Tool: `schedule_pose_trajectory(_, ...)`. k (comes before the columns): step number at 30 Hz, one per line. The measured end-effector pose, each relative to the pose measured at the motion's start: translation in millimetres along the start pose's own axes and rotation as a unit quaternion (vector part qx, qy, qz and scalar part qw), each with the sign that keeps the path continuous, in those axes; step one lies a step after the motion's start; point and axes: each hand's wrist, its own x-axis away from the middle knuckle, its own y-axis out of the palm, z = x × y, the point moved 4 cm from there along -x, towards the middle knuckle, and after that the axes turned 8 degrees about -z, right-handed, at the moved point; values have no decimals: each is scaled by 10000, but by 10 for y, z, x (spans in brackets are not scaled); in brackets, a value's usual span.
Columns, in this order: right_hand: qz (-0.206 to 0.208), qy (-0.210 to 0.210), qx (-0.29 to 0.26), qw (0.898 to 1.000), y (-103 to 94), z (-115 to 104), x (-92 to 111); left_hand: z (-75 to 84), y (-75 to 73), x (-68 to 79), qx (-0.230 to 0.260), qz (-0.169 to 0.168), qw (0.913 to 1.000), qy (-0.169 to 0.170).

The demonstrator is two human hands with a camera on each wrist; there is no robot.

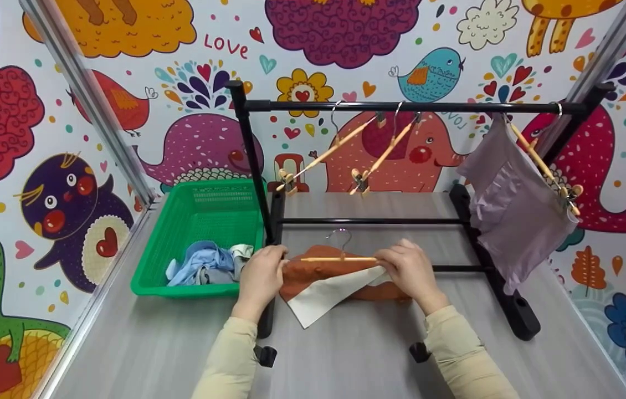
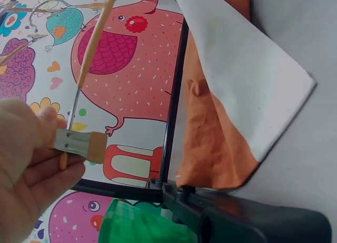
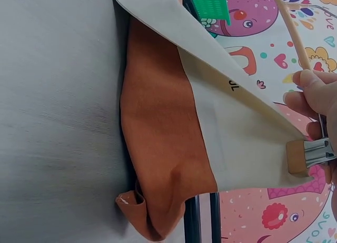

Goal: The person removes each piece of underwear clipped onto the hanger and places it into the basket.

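In the head view, a wooden clip hanger (image 1: 340, 259) with a metal hook lies level between both hands, over a rust-orange garment (image 1: 313, 271) with a pale lining folded outward. My left hand (image 1: 262, 271) pinches the hanger's left end. The left wrist view shows the left clip (image 2: 81, 144) at those fingers, with the garment (image 2: 216, 143) apart from it. My right hand (image 1: 410, 269) grips the opposite end, thumb and fingers around the rod. There the right clip (image 3: 305, 154) sits at a corner of the pale lining (image 3: 237, 122), and the garment drapes down from it.
A black rack (image 1: 424, 108) stands behind the hands, with two bare clip hangers (image 1: 340, 141) and a lilac garment (image 1: 518, 216) hanging on it. The green basket (image 1: 149, 266) at left holds blue, grey and pale clothes (image 1: 205, 263). The rack's right foot (image 1: 523, 318) reaches forward over the table.
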Motion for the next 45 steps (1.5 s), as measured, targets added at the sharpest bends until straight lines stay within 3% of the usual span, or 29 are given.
schedule_pose_trajectory(8, -28, 64, -3, 10000, 8, -5, 1, -3, 7, -1, -42, 81, 9999, 84)
schedule_pose_trajectory(27, 74, -30, -54, 10000, -48, -19, -2, -22, -14, -28, -6, -310, 9995, -19)
schedule_pose_trajectory(34, 73, 0, -123, 9999, -54, -16, -6, 1, -32, -70, -91, -227, 9997, -1)
schedule_pose_trajectory(45, 75, 37, -96, 9999, -50, -29, -7, 137, -22, -111, -663, 54, 9973, 322)
